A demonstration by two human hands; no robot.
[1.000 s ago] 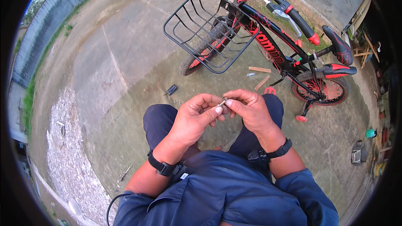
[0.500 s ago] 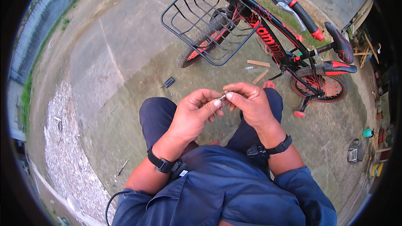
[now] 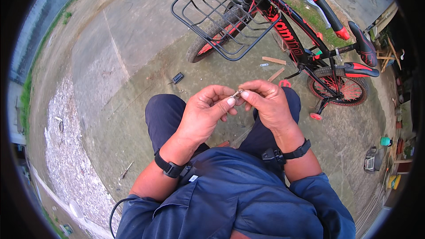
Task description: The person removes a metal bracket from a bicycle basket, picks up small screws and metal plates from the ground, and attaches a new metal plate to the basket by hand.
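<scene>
My left hand (image 3: pixel 204 109) and my right hand (image 3: pixel 270 108) meet above the gap between my knees. Between the thumbs and fingertips of both is a small metal piece that looks like a bolt (image 3: pixel 236 94). The left thumb and fingers pinch its near end, while the right thumb and forefinger close round the other end. Fingers cover part of it, so its full shape is hidden. Beyond my hands stands a black and red bicycle (image 3: pixel 283 28) with a black wire basket (image 3: pixel 230 57) at its front.
A black block-like part (image 3: pixel 177 78) lies on the concrete ahead of my left knee. Wooden strips (image 3: pixel 274 60) and a small metal plate (image 3: pixel 264 64) rest near the bicycle. A thin tool (image 3: pixel 126 169) lies at left, beside the pale gravel (image 3: pixel 71 146).
Both hands keep their pinch on the bolt-like piece, its angle and the right fingers shifting slightly. The view has tilted a little, so the blue bucket at the top is mostly cut off.
</scene>
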